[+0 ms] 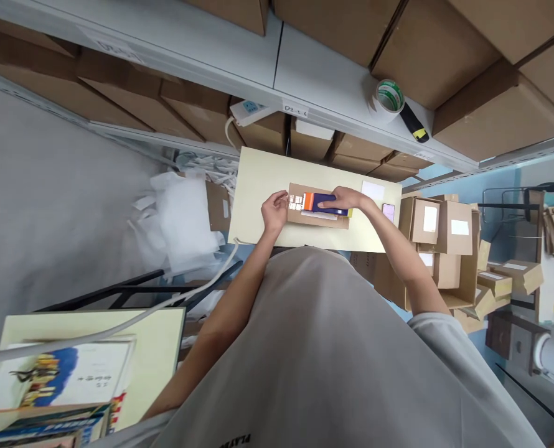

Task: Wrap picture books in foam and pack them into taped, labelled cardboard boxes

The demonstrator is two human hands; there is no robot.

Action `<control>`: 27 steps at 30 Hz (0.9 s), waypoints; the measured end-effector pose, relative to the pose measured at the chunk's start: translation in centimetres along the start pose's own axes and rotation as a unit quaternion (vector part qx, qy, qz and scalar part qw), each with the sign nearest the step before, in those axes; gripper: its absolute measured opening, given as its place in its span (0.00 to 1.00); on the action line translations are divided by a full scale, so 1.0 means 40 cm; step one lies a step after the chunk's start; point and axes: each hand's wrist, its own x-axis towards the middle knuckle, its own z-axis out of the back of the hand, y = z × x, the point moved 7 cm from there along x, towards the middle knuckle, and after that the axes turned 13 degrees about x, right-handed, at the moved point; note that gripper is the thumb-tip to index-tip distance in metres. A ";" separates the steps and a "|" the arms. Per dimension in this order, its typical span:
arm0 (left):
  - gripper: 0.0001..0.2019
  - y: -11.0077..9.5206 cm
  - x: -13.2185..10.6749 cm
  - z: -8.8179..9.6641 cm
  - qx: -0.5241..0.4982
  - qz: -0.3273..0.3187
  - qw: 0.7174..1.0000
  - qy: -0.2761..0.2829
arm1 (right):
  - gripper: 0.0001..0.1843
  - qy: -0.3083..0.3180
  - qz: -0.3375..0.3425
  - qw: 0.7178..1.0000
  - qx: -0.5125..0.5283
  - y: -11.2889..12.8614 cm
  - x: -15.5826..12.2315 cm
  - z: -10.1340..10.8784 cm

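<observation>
1. Book (321,202), orange/blue cover, lies flat on a cardboard (319,219) piece at mid table (262,180), right in front of the person.
2. L hand (274,213): fingers curled, gripping the cardboard's left edge, touching the book's end.
3. R hand (348,199): fingers stretched out, palm down on the book's right half. It presses rather than grasps.
4. Judgement: the work in hand looks like squaring the book on the cardboard. It goes best w/ the R palm kept flat so the book can't slide, while the L hand nudges the end until the long edges run parallel.
5. Judgement: light, even pressure is enough. A hard push at 1 corner would prob. swivel the book or buckle the cardboard.
6. Phone (388,212) and white slip (373,190) lie just beside the R hand, so the wrist should stay clear of both.
7. Tape roll (389,96) and knife (414,124) sit on the shelf (314,74) above, well apart from both hands.
</observation>
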 end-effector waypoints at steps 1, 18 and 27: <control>0.11 -0.002 0.000 0.000 0.006 -0.003 1.000 0.002 | 0.40 -0.004 0.000 1.000 -0.006 -0.003 0.003 0.000; 0.20 -0.042 0.071 0.000 0.199 -0.178 0.962 0.052 | 0.42 0.003 0.013 1.000 -0.024 0.002 0.020 -0.003; 0.39 -0.004 0.138 -0.030 0.110 -0.122 0.962 0.217 | 0.42 0.000 -0.004 1.000 -0.020 -0.002 0.006 -0.016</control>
